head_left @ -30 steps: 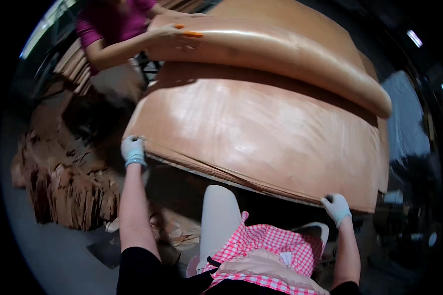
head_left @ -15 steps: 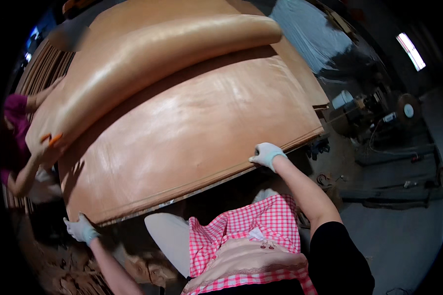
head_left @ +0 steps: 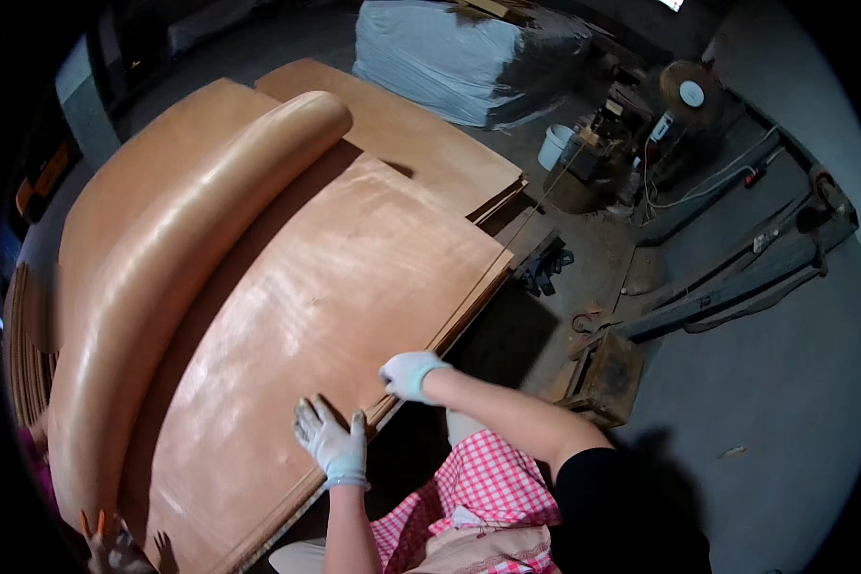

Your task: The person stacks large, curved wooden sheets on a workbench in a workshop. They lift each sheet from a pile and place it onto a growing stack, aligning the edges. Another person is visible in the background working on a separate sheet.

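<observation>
On the brown sheet (head_left: 297, 297) rests the left hand (head_left: 335, 447) (gloved, splayed).

Through the head camera I saw my left gloved hand (head_left: 333, 442) laid on the tan top sheet (head_left: 306, 306), fingers spread, just in from its near edge. My right gloved hand (head_left: 413, 376) curled at that same edge, nearer the right corner; I couldn't tell whether it gripped. A rolled-over sheet (head_left: 167, 258) bowed along the far side, a co-worker's orange-tipped hand (head_left: 96, 540) at its left end. Beyond the right corner stood a white bucket (head_left: 555, 148).
</observation>
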Tool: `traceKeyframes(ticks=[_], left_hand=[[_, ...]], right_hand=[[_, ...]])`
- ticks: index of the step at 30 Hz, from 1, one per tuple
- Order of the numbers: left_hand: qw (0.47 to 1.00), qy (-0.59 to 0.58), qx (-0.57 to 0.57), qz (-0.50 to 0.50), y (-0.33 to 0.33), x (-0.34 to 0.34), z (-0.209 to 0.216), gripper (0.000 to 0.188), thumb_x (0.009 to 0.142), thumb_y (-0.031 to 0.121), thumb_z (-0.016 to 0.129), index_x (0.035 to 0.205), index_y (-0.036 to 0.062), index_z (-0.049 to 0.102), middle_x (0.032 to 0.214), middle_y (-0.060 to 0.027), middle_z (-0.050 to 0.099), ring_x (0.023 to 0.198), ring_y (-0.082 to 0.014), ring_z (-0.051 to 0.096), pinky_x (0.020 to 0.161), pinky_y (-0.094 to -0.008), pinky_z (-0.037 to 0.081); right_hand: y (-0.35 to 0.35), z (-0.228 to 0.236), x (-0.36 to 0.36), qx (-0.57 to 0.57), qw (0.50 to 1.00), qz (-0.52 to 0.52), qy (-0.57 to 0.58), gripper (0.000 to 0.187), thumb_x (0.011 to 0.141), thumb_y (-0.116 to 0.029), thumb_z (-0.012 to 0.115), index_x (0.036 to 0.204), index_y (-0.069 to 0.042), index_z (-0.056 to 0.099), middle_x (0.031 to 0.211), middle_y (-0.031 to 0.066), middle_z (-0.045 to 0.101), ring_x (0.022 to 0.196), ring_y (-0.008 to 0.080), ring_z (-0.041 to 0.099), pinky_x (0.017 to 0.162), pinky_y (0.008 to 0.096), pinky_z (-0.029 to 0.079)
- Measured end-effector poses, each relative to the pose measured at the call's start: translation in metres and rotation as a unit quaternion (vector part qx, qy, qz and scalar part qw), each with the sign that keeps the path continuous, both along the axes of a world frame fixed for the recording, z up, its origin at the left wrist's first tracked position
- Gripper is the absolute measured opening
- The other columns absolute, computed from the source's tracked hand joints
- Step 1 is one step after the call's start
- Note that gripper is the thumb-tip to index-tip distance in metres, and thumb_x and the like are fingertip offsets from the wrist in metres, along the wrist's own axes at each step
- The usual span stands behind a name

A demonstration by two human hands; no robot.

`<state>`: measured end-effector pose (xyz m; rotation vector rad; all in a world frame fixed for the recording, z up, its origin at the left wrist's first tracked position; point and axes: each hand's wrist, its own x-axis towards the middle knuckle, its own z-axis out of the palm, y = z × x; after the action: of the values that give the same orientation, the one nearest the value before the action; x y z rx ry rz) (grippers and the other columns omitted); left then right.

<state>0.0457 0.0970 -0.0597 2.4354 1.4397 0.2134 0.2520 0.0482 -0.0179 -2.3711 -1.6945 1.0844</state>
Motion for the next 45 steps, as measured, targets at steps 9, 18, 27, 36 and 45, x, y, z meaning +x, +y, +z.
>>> traceKeyframes(ticks=[9, 18, 27, 36, 45], left_hand=[[0.999, 0.032, -0.002, -0.002, -0.001, -0.006, -0.003, 0.088, 0.079, 0.044, 0.067, 0.147, 0.0011, 0.031, 0.154, -0.0239, 0.022, 0.144, -0.0374, 0.018, 0.118, -0.0479, 0.009], [0.999, 0.051, 0.000, -0.006, -0.004, -0.003, -0.001, 0.086, 0.081, 0.047, 0.064, 0.146, 0.0004, 0.032, 0.154, -0.0252, 0.022, 0.143, -0.0400, 0.018, 0.117, -0.0505, 0.009], [0.980, -0.189, -0.051, -0.017, -0.023, -0.013, 0.011, 0.036, 0.078, 0.023, 0.073, 0.107, 0.0053, 0.062, 0.109, -0.0167, 0.062, 0.107, -0.0352, 0.057, 0.097, -0.0460, 0.043], [0.863, -0.489, -0.078, -0.096, -0.088, -0.053, 0.061, 0.023, 0.076, 0.016, 0.072, 0.094, 0.0030, 0.065, 0.092, -0.0127, 0.064, 0.084, -0.0278, 0.062, 0.076, -0.0356, 0.052], [0.719, -0.599, -0.122, 0.330, -0.041, -0.217, 0.040, 0.006, 0.082, 0.001, 0.069, 0.078, 0.0031, 0.066, 0.076, -0.0027, 0.065, 0.066, -0.0098, 0.058, 0.062, -0.0239, 0.048]], right_hand=[[-0.077, 0.023, 0.277, -0.030, 0.980, -0.131, -0.143, 0.032, 0.085, -0.028, 0.058, 0.112, -0.012, 0.067, 0.110, 0.0150, 0.067, 0.104, 0.0331, 0.062, 0.090, 0.0417, 0.049], [-0.085, -0.042, 0.314, -0.024, 0.928, -0.348, -0.135, 0.044, 0.082, -0.032, 0.065, 0.110, 0.002, 0.066, 0.122, 0.0228, 0.060, 0.114, 0.0388, 0.056, 0.097, 0.0443, 0.046], [-0.103, -0.032, 0.132, 0.428, 0.820, -0.380, -0.021, 0.026, 0.092, -0.016, 0.059, 0.108, 0.005, 0.059, 0.100, 0.0176, 0.065, 0.094, 0.0291, 0.061, 0.089, 0.0385, 0.047], [-0.105, 0.060, -0.129, 0.274, 0.860, -0.146, 0.406, 0.028, 0.091, -0.024, 0.065, 0.098, 0.002, 0.060, 0.133, 0.0268, 0.051, 0.118, 0.0273, 0.053, 0.098, 0.0353, 0.043], [-0.045, 0.052, -0.151, 0.277, 0.954, 0.079, 0.083, 0.015, 0.089, -0.015, 0.061, 0.095, -0.002, 0.067, 0.089, 0.0147, 0.067, 0.082, 0.0265, 0.065, 0.078, 0.0356, 0.051]])
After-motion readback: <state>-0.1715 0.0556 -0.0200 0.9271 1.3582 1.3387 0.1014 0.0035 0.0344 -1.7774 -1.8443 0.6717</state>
